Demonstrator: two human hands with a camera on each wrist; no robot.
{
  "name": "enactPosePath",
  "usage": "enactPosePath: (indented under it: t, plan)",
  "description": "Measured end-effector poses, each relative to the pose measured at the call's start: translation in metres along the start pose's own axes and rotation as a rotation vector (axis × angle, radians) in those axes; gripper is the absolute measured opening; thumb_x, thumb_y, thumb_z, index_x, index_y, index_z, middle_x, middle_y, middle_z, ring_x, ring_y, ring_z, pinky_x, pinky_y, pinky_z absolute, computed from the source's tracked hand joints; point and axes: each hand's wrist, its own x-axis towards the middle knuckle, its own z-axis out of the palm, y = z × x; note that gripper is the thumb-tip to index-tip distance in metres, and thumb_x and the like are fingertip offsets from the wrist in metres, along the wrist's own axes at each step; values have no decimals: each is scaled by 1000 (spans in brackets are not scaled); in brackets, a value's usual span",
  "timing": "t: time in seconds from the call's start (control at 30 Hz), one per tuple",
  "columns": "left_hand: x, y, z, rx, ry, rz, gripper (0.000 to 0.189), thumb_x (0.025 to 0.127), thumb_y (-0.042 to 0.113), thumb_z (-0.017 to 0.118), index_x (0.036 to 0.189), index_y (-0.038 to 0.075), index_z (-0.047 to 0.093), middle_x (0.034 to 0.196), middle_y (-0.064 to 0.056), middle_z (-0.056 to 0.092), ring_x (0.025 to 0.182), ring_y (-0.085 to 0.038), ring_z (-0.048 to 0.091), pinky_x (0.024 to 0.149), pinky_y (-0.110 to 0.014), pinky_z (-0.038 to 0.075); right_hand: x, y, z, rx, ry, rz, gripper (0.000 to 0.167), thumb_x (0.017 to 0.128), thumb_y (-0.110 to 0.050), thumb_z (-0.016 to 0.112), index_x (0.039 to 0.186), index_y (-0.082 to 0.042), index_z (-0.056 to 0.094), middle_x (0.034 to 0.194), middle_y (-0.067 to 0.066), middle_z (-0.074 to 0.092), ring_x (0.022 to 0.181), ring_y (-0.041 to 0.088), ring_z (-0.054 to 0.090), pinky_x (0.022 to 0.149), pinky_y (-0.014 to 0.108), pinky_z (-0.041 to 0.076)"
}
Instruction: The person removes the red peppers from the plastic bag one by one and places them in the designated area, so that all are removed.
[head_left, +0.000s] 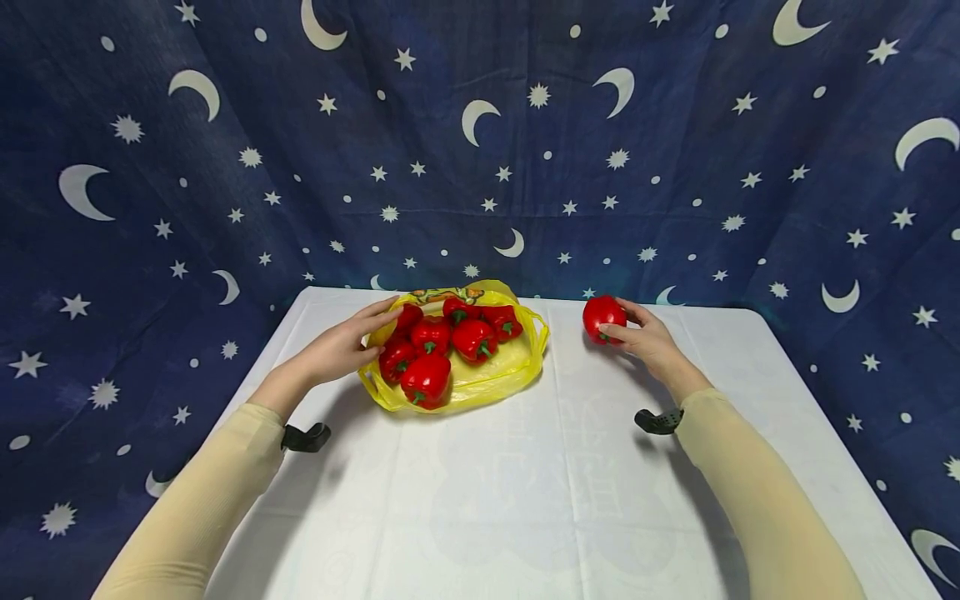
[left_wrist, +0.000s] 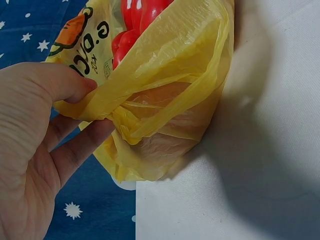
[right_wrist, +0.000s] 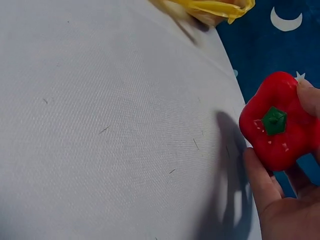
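Observation:
A yellow plastic bag [head_left: 491,387] lies spread at the back of the table, with several red bell peppers [head_left: 427,382] inside it. My left hand [head_left: 337,346] is at the bag's left side; the left wrist view shows its thumb and fingers pinching the yellow rim [left_wrist: 105,102]. To the right of the bag, my right hand [head_left: 651,340] grips a single red bell pepper [head_left: 603,318] between thumb and fingers. In the right wrist view this pepper's green stem [right_wrist: 274,121] faces the camera, and its shadow falls on the cloth.
A white cloth [head_left: 480,508] covers the table. Behind it hangs a dark blue curtain [head_left: 435,108] with moons and stars. Black straps [head_left: 306,437] sit at both wrists.

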Motion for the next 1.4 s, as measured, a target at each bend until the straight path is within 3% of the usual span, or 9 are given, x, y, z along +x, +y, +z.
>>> enactPosePath:
  t: [0.27, 0.5, 0.77, 1.13, 1.4]
  plan:
    - [0, -2, 2, -9, 6, -2, 62, 95, -2, 62, 154, 6, 46, 170, -1, 18, 132, -27, 45, 87, -40, 55, 9, 6, 3, -35, 4, 14, 86, 93, -23, 77, 163, -12, 29, 162, 20, 28, 141, 39, 36, 91, 32, 55]
    - [0, -2, 2, 8, 6, 8, 62, 95, -1, 63, 154, 6, 46, 170, -1, 18, 131, -27, 46, 87, -41, 55, 11, 5, 6, 18, -7, 24, 86, 95, -17, 74, 164, -12, 23, 165, 21, 22, 140, 43, 39, 99, 48, 48]
    - [-2, 0, 1, 48, -8, 4, 64, 94, 1, 65, 155, 8, 45, 170, 1, 17, 128, -26, 48, 85, -39, 54, 13, 3, 8, -7, 16, 44, 87, 94, -19, 75, 164, -11, 23, 165, 21, 23, 139, 41, 40, 98, 44, 50]
    - [-5, -2, 4, 11, 3, 16, 56, 93, -2, 62, 149, 6, 54, 170, 1, 18, 132, -26, 45, 83, -38, 54, 11, 0, 9, -58, 21, 77, 88, 97, -31, 72, 165, -12, 19, 166, 21, 21, 145, 40, 32, 106, 48, 44]
    - [-5, -2, 4, 11, 7, 19, 56, 94, -2, 62, 149, 6, 54, 170, 0, 18, 131, -26, 46, 83, -38, 54, 10, 3, 6, -83, 38, 105, 89, 98, -37, 69, 166, -14, 15, 168, 19, 17, 149, 40, 25, 111, 48, 39]
